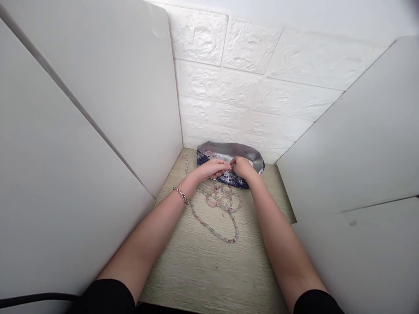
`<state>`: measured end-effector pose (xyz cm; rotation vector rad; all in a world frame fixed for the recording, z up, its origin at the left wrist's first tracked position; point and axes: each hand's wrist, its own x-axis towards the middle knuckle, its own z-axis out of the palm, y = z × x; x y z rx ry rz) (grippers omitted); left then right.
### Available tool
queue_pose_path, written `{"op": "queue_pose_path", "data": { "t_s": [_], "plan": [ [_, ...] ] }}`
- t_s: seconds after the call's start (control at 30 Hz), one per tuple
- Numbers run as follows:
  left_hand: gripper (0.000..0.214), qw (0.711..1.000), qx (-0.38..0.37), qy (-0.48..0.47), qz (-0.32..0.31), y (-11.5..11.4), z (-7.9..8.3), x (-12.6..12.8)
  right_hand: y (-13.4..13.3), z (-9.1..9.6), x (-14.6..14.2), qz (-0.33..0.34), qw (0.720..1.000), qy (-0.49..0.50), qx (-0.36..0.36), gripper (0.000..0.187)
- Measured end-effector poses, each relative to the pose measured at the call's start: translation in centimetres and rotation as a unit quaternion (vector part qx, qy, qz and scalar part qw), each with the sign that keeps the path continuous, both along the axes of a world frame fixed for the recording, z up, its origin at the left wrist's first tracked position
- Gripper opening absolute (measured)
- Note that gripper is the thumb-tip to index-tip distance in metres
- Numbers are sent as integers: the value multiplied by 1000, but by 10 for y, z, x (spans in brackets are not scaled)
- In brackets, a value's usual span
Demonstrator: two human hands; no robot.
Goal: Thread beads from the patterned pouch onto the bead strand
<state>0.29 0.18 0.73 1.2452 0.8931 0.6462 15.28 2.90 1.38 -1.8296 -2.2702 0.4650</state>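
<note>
My left hand (214, 169) and my right hand (241, 167) meet fingertip to fingertip over an opened bag. Both are closed in a pinch, and what lies between the fingers is too small to make out. The bag (231, 150) has a silver lining and a dark blue patterned outside, with small beads (211, 154) lying in its left part. Just in front of it, a long string of pastel and red beads (216, 235) lies looped on the table. Its upper end runs out of sight near my left hand.
The wood-grained table (209, 274) sits in a narrow nook. White panels stand close on the left (131, 87) and right (353, 152), and a white brick-patterned wall (222, 87) closes the back. A short pale bead strand (186, 163) lies at the back left corner.
</note>
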Motion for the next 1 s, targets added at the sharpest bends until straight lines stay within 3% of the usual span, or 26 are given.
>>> {"op": "queue_pose_path", "data": {
  "t_s": [0.1, 0.17, 0.23, 0.3, 0.4, 0.5, 0.57, 0.63, 0.73, 1.0],
  "plan": [
    [25, 1000, -4, -1, 9, 1, 0, 0, 4, 0, 5, -94, 986, 125, 50, 20],
    [25, 1000, -6, -3, 14, 1, 0, 0, 5, 2, 7, -137, 949, 282, 32, 16],
    [25, 1000, -5, -9, 15, 1, 1, 0, 5, 6, 5, -165, 870, 464, -16, 11],
    [25, 1000, -5, -16, 16, 1, 1, -1, 3, 11, 3, -191, 763, 615, -57, 10],
    [25, 1000, -10, -24, 16, 3, 0, -2, 1, 17, 0, -234, 623, 739, -100, 17],
    [26, 999, -17, -37, 14, 3, -1, -2, 1, 17, -1, -278, 531, 789, -133, 22],
    [26, 999, -20, -46, 15, 3, 0, -3, 1, 15, -2, -293, 489, 808, -147, 24],
    [26, 998, -24, -56, 14, 3, 0, -3, 1, 12, -3, -297, 463, 820, -157, 24],
    [25, 997, -28, -66, 11, 2, 1, -3, 0, 10, -7, -290, 446, 829, -172, 22],
    [24, 994, -45, -96, 25, 1, 3, -4, -9, 8, -14, -256, 448, 836, -184, 21]
  ]
}}
